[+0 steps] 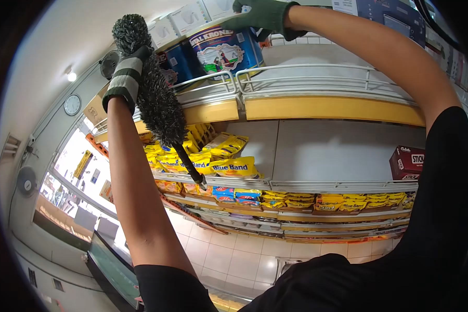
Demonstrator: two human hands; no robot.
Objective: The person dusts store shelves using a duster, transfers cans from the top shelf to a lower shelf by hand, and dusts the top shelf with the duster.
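My left hand (127,78), in a striped grey and dark green glove, is closed around the fluffy part of a grey duster (163,106). The duster's black handle slants down in front of the lower shelf. My right hand (268,18), in a dark green glove, grips the top rim of a large blue tin (226,54) with a picture label. The tin stands tilted on the upper shelf, behind the white wire rail (317,73). Another blue tin (181,65) is beside it, partly hidden by the duster.
White boxes (187,18) stand behind the tins, and a dark blue box (390,21) is at the upper right. Yellow Blue Band packets (234,166) fill part of the shelf below, with a dark red box (406,162) at its right. A tiled floor (239,257) lies underneath.
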